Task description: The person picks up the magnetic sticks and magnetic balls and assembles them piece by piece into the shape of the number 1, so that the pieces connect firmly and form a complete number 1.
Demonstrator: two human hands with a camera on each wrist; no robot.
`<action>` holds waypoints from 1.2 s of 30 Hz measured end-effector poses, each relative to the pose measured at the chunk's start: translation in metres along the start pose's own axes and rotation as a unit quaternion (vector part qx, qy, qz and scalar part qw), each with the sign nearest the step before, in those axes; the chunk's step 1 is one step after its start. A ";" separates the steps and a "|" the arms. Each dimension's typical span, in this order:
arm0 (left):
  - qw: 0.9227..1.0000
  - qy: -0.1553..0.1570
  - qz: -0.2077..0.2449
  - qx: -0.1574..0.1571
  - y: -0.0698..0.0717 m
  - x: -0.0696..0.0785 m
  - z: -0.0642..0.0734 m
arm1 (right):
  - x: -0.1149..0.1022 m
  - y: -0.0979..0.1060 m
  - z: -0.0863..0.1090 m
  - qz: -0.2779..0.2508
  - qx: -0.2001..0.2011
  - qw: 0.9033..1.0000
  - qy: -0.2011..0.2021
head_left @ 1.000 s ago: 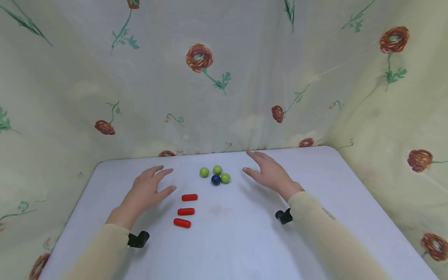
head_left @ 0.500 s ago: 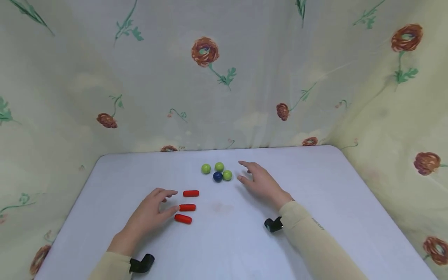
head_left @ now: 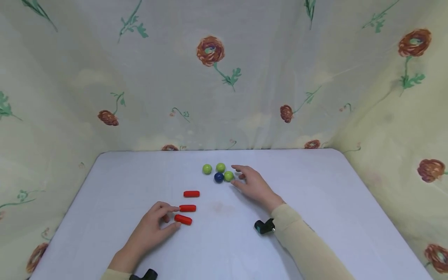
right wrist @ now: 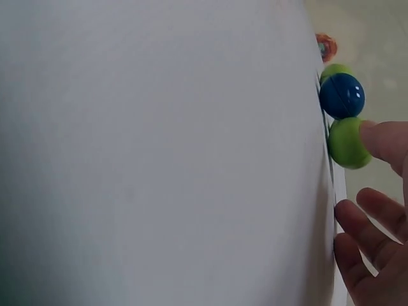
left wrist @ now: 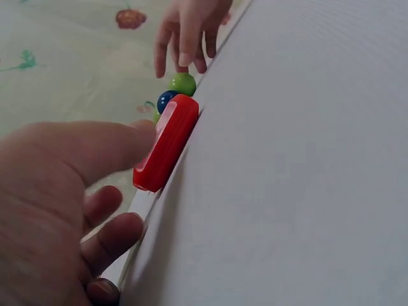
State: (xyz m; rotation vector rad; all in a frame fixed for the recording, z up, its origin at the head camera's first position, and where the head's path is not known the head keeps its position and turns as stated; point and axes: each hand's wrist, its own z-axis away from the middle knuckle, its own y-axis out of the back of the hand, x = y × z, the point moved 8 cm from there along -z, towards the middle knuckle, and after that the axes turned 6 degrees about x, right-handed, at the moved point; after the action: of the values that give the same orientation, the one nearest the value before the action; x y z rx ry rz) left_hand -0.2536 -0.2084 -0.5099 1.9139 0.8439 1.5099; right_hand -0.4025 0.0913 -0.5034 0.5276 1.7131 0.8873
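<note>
Head high, downward; wrists close; green ball (head_left: 228, 176) shared.

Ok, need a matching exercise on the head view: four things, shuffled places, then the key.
1. Left hand
2. Right hand
3. Blue ball
4. Red pieces

A. just left of the rightmost green ball
B. one behind another, nearer the viewer than the balls
C. reaching to the balls from the right
D. by the left ends of the two nearest reds

Pairs: 1-D, 2-C, 3-A, 4-B

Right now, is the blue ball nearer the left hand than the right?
No, the blue ball sits near the right hand, while the left hand is by a red cylinder.
</note>
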 end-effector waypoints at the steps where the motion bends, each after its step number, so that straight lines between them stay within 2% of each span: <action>1: 1.000 -0.003 -0.005 -0.003 -0.001 0.000 0.001 | -0.001 -0.001 0.000 0.003 0.000 1.000 0.004; 5: 1.000 -0.010 -0.016 -0.017 -0.004 0.003 0.002 | -0.004 -0.005 -0.002 0.020 0.004 1.000 0.017; 8: 1.000 -0.003 -0.018 -0.019 -0.003 0.004 0.002 | -0.006 -0.007 -0.003 0.029 0.009 0.999 0.023; 13: 0.999 0.014 -0.023 -0.027 -0.003 0.006 0.001 | -0.006 -0.006 -0.004 0.027 0.012 1.000 0.008; 18: 0.999 0.015 -0.025 -0.031 -0.003 0.006 0.001 | -0.001 -0.004 0.000 0.021 0.011 1.000 -0.005; 26: 0.998 0.025 -0.032 -0.041 -0.004 0.004 0.000 | 0.005 0.007 0.019 0.015 0.017 1.000 0.015; 31: 0.999 0.020 -0.030 -0.040 -0.002 0.004 0.000 | 0.008 0.010 0.035 0.005 0.011 1.000 -0.001; 36: 0.999 0.000 -0.022 -0.030 -0.001 0.004 0.000 | 0.010 0.008 0.049 -0.007 0.010 1.000 -0.014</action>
State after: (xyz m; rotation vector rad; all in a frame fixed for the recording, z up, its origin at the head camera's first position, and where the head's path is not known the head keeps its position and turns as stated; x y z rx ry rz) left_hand -0.2533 -0.2053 -0.5082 1.8404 0.8267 1.4935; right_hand -0.3601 0.1185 -0.5100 0.5383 1.6999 0.8482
